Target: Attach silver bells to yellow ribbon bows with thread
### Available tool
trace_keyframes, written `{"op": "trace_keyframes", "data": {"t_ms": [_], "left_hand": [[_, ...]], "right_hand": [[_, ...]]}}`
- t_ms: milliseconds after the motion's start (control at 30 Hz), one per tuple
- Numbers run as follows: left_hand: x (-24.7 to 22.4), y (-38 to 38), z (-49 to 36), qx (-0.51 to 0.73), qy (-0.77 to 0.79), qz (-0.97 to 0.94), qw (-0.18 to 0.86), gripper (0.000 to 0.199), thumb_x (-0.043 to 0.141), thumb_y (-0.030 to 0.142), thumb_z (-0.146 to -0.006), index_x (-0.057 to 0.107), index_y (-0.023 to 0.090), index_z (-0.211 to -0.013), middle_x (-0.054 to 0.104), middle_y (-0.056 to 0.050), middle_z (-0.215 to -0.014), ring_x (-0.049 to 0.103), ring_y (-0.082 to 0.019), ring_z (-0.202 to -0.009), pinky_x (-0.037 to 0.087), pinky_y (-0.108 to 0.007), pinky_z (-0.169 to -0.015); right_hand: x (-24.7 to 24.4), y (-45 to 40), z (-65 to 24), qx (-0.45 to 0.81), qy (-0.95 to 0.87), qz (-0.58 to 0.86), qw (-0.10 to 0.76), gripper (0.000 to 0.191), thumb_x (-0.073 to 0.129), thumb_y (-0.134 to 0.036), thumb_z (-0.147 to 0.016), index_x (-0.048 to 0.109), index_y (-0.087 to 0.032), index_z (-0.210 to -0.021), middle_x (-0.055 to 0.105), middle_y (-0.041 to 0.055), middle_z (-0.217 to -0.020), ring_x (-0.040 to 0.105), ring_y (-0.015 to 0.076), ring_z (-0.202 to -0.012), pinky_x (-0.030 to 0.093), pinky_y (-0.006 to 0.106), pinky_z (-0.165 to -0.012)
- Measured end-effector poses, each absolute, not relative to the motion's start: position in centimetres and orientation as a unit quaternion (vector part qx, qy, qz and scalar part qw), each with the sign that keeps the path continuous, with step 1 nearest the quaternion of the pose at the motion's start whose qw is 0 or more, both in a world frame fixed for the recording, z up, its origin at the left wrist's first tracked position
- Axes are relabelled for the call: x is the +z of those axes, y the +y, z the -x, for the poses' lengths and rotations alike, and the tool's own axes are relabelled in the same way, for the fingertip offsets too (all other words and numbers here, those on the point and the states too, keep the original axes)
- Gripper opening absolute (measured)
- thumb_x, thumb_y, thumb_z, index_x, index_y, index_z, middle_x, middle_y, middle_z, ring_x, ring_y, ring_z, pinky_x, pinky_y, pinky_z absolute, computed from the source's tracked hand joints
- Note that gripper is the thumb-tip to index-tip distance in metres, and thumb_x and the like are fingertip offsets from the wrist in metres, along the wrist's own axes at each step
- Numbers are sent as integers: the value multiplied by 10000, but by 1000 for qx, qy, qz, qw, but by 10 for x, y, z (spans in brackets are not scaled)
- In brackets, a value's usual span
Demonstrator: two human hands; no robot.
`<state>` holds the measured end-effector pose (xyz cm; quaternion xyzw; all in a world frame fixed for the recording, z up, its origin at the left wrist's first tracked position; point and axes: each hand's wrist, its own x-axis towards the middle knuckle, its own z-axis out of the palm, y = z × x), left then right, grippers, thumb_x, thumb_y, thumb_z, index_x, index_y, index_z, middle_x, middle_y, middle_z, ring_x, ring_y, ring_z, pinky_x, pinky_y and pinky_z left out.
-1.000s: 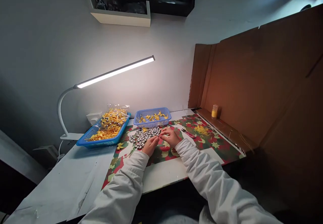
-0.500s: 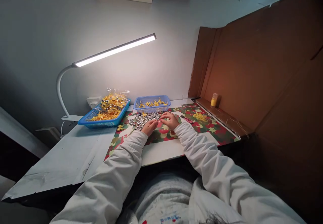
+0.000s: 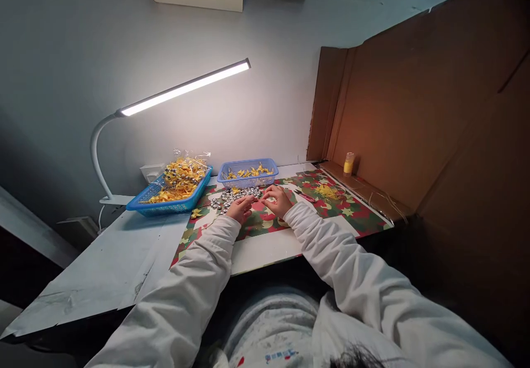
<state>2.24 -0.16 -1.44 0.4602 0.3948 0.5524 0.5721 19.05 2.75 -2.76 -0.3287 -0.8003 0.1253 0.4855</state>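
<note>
My left hand is closed in a pinch at the near side of a pile of silver beads. Facing it, my right hand is closed too, its fingertips close to the left ones. Whatever lies between the fingers is too small to name. Both hands are over a red and green patterned sheet. Behind the beads stands a light blue basket with yellow ribbon-like pieces. One more yellow piece lies left of the beads.
A blue basket heaped with yellow pieces stands at the left, beside a lit lamp. On the right are red-handled cutters, yellow strands, a small yellow bottle and a tall cardboard wall.
The view has shifted slightly. My fingertips have moved a little apart, and my left hand has turned slightly, its fingers more curled.
</note>
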Motion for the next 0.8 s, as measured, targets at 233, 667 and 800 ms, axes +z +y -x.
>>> {"op": "trace_keyframes", "data": {"t_ms": [233,667,800], "left_hand": [[-12,-5,-25,564,397,-415,593,354,854,331,-472,720,126,-728,603,-14,-647,251,8,-396,164,-178,-358],[-22,-1,-25,537,454,-540,462,397,854,425,-427,749,138,-680,600,0,-509,312,-34,-387,200,-210,-367],[-23,0,-26,520,455,-552,467,335,846,388,-437,738,148,-642,594,6,-492,330,-40,-387,221,-202,-369]], "right_hand": [[-25,20,-192,64,-802,329,494,54,656,-186,-779,665,-194,-725,588,40,-863,504,189,-870,388,339,-810],[-20,11,-191,26,-829,336,447,88,567,-197,-832,645,-203,-791,584,73,-950,493,219,-915,366,365,-830],[-21,14,-191,26,-823,340,455,87,565,-195,-836,639,-194,-790,577,78,-953,497,218,-908,378,360,-835]]}}
